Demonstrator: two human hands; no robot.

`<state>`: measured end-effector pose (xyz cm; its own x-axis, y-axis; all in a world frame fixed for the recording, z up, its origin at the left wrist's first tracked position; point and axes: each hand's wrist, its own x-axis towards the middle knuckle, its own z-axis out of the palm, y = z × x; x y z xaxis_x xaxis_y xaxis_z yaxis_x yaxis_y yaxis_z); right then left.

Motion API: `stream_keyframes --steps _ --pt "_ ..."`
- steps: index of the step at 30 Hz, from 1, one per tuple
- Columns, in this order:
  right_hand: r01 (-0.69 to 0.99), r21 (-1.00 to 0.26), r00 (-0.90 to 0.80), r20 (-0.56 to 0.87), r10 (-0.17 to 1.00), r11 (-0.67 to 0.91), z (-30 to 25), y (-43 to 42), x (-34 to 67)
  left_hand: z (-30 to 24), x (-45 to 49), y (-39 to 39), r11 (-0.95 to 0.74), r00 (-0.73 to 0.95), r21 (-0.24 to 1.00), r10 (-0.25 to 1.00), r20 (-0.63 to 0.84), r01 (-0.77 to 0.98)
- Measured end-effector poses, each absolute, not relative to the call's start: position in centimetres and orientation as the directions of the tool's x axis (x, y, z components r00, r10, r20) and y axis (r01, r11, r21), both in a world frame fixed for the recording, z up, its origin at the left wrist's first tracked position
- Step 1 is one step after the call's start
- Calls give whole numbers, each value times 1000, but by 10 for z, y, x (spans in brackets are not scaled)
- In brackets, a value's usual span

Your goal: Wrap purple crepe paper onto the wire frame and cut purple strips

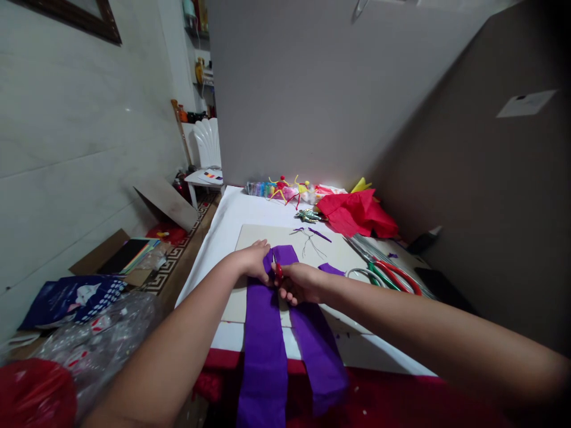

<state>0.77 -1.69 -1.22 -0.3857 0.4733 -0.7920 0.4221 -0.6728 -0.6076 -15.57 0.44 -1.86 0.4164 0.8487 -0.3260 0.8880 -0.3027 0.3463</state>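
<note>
A long strip of purple crepe paper (264,345) lies folded over a pale board (254,236), its two lengths hanging past the table's front edge toward me. My left hand (257,261) pinches the paper near the upper fold. My right hand (298,282) has its fingers in the red handles of small scissors (279,272). Their blades point away from me and meet the purple paper beside my left fingers; how far the blades are apart is hard to see. Just beyond lies a thin wire figure (308,242) with purple bits on its ends.
Large scissors with red handles (395,274) lie at the right, near crumpled red paper (357,213). A green turtle-like ornament (307,216) and pipe-cleaner figures (281,189) are at the back. A grey panel (303,89) stands behind the table. Bags and a cardboard box (100,252) are on the left floor.
</note>
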Motion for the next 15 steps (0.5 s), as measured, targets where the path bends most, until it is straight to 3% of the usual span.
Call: stream_keyframes --steps 15 --pt "418 -600 -388 -797 463 -682 -8 -7 0 -17 -155 4 -288 401 331 846 -352 898"
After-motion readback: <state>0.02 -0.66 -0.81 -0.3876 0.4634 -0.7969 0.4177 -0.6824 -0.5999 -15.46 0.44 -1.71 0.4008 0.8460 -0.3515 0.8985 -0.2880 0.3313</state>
